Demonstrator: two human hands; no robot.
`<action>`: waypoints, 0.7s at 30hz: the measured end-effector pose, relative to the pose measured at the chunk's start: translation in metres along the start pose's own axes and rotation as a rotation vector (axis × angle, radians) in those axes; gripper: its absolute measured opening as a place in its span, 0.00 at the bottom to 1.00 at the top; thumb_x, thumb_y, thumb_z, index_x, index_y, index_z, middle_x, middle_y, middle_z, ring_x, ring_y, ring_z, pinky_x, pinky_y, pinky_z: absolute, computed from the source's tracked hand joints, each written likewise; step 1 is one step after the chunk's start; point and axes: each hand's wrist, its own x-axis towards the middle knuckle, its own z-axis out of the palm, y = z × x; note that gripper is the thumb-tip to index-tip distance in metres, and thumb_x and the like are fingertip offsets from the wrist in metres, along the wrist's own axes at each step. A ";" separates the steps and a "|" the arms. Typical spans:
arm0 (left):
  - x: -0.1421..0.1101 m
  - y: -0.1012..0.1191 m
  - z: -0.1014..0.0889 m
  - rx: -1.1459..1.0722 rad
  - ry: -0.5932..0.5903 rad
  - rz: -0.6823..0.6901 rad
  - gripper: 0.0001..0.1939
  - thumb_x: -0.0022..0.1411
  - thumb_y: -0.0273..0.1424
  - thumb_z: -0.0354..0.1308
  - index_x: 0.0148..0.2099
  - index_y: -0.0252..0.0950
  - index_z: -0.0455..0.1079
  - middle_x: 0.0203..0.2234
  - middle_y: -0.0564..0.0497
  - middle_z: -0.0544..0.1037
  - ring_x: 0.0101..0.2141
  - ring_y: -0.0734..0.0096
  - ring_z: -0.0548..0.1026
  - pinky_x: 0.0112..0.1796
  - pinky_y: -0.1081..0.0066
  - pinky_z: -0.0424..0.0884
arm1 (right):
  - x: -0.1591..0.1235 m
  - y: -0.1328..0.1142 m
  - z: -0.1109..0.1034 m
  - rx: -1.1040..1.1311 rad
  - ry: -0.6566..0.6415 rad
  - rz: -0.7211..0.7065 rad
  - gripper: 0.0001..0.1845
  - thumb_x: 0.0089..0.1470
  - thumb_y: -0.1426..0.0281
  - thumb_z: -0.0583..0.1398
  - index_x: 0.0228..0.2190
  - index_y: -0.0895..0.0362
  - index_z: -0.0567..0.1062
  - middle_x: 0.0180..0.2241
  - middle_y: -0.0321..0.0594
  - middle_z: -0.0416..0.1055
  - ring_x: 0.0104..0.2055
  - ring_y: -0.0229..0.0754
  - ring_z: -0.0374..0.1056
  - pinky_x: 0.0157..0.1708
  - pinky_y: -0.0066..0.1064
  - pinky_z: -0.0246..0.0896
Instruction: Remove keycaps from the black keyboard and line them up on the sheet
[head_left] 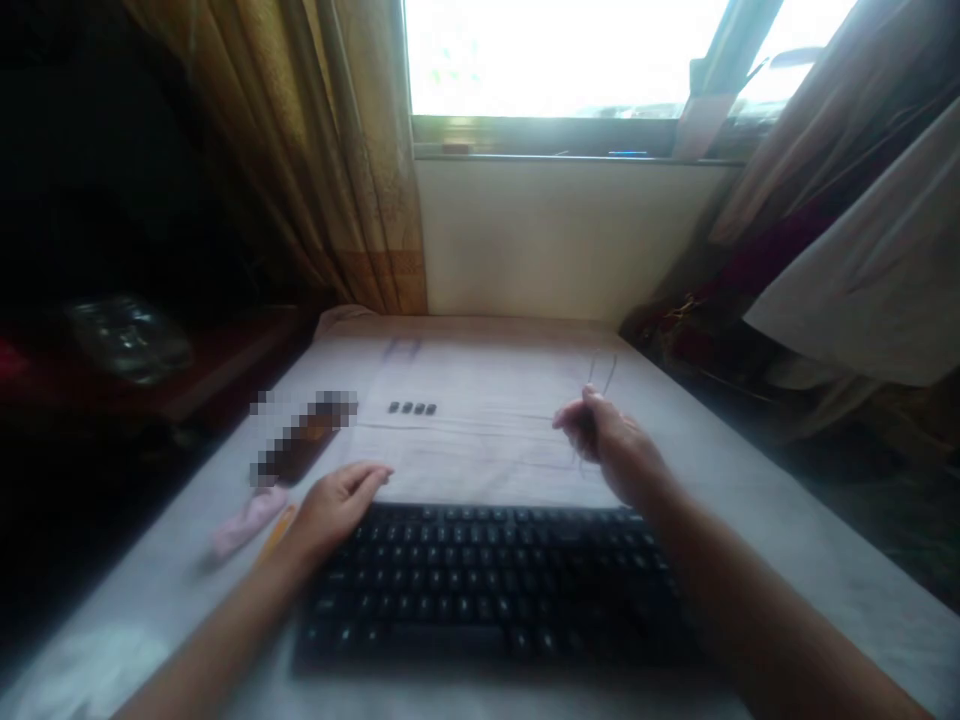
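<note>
A black computer keyboard lies across the near part of the table. Beside its upper left corner rests my left hand, fingers curled together and nothing visible in them. Above the keyboard's far right part, my right hand is closed on a thin bent wire tool, whose two prongs stick up past the fingers. Blur hides the tool's exact kind. Several small dark keycaps sit in a short row on the tablecloth beyond the keyboard, between my two hands but nearer the left.
A partly pixelated brown object, a pink cloth item and an orange-yellow item lie left of my left hand. A pale cloth covers the table. Behind it are a wall, a window and a gold curtain; fabric hangs at right.
</note>
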 end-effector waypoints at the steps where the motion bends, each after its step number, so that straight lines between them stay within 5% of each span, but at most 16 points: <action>1: 0.001 -0.001 0.004 -0.023 -0.003 -0.006 0.20 0.58 0.48 0.54 0.38 0.39 0.79 0.33 0.48 0.84 0.38 0.59 0.80 0.43 0.64 0.74 | -0.001 -0.004 0.012 -0.037 -0.079 -0.016 0.30 0.53 0.43 0.54 0.22 0.57 0.73 0.14 0.30 0.55 0.16 0.32 0.50 0.15 0.25 0.43; 9: -0.003 -0.006 0.009 -0.174 0.028 -0.048 0.22 0.61 0.47 0.52 0.40 0.35 0.77 0.32 0.47 0.83 0.36 0.62 0.80 0.40 0.66 0.75 | -0.003 -0.013 0.087 -0.200 -0.570 0.131 0.03 0.57 0.71 0.59 0.31 0.58 0.70 0.23 0.32 0.69 0.26 0.33 0.67 0.28 0.24 0.64; 21: -0.003 -0.005 0.010 -0.204 0.002 -0.057 0.18 0.61 0.44 0.53 0.38 0.37 0.78 0.30 0.50 0.83 0.34 0.65 0.79 0.39 0.68 0.74 | -0.009 0.005 0.102 -0.553 -0.689 -0.179 0.04 0.57 0.72 0.58 0.33 0.57 0.74 0.29 0.36 0.74 0.32 0.37 0.68 0.33 0.28 0.63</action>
